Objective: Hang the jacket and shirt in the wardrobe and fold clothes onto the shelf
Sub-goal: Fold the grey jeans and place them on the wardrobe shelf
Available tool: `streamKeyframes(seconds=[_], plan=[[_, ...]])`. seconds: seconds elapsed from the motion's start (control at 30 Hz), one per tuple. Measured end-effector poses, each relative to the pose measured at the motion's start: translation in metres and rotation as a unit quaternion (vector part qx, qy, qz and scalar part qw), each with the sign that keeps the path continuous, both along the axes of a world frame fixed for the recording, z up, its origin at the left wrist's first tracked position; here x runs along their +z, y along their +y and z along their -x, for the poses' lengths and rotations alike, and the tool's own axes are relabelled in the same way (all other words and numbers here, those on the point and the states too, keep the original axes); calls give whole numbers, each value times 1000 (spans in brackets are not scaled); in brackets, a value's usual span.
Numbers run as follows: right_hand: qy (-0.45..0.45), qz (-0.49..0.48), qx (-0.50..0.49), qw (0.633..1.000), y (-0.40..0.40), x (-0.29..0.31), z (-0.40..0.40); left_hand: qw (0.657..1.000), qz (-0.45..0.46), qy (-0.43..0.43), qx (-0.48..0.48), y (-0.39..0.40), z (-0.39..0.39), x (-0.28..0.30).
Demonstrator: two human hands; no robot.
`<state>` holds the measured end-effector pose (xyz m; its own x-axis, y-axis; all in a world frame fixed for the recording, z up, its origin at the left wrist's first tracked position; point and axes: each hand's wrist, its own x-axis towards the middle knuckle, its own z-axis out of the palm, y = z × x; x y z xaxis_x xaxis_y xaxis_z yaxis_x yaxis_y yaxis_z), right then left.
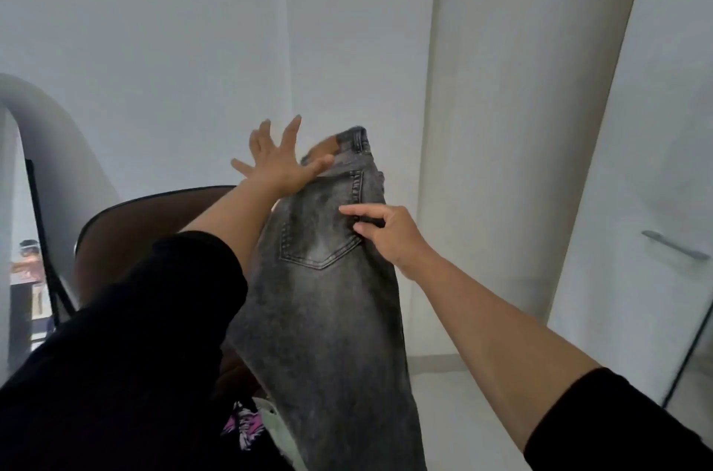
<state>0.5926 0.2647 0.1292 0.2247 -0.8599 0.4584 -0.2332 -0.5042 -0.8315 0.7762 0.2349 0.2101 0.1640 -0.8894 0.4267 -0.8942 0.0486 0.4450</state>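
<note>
Head view shows a pair of grey washed jeans point(328, 297) held up in front of a white wall point(154, 27), back pocket facing the camera and waistband at the top. The right hand point(389, 235) pinches the denim beside the pocket, thumb and fingers curled onto the fabric. The left hand point(276, 162) has its fingers spread straight, its thumb lying against the waistband edge. Behind the jeans stands a dark brown chair point(135, 223). A white wardrobe door point(636, 162) with a grey handle point(675, 245) is at right.
</note>
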Motion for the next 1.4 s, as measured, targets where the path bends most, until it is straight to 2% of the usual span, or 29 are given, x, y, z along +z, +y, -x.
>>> streamKeyframes(seconds=[0.1, 0.17, 0.23, 0.3, 0.4, 0.47, 0.5, 0.57, 0.63, 0.7, 0.77, 0.8, 0.83, 0.9, 0.97, 1.0, 1.07, 1.17, 1.3, 1.4], plan=[[-44, 0, -33, 998, -10, 20, -3, 984, -131, 108, 45, 5, -18, -44], [-67, -14, -72, 995, -23, 25, 3, 940, -235, 246, 25, 6, -30, -73], [-66, -26, -82, 994, -31, 24, 7, 885, -318, 340, 12, 6, -35, -95], [-41, -28, -80, 996, -36, 21, 7, 852, -365, 375, 4, 12, -32, -102], [-27, -25, -90, 995, -36, 23, 9, 842, -403, 358, 19, 24, -27, -97], [-42, -30, -116, 992, -40, 24, 17, 811, -412, 414, -41, 28, -38, -94], [-55, -40, -132, 989, -42, 23, 21, 790, -402, 455, -87, 28, -44, -93], [-103, -74, -159, 979, -45, 24, 28, 791, -327, 491, -161, 29, -54, -93], [-155, -109, -179, 965, -47, 29, 33, 798, -171, 548, -183, 25, -57, -96], [-196, -139, -180, 954, -47, 36, 33, 778, -47, 599, -182, 23, -52, -98], [-221, -161, -174, 946, -45, 43, 30, 756, -31, 622, -199, 21, -45, -104], [-231, -165, -173, 943, -45, 45, 29, 759, -52, 616, -206, 20, -41, -107], [-241, -165, -175, 940, -45, 45, 27, 779, -79, 588, -205, 22, -35, -109], [-267, -166, -179, 932, -42, 47, 25, 840, -96, 500, -184, 26, -24, -109], [-315, -168, -113, 927, -37, 50, 25, 888, -27, 438, -140, 28, -14, -102], [-321, -166, -62, 931, -34, 51, 28, 899, 15, 418, -132, 29, -9, -96], [-252, -150, -6, 956, -28, 50, 38, 902, 86, 402, -132, 32, 5, -79], [-181, -164, -14, 969, -22, 31, 52, 877, 164, 432, -133, 37, 36, -51], [-137, -172, -52, 974, -4, -9, 53, 838, 178, 500, -126, 42, 79, -28], [-151, -202, -16, 968, 15, -32, 41, 859, 179, 467, -109, 40, 90, -23]])
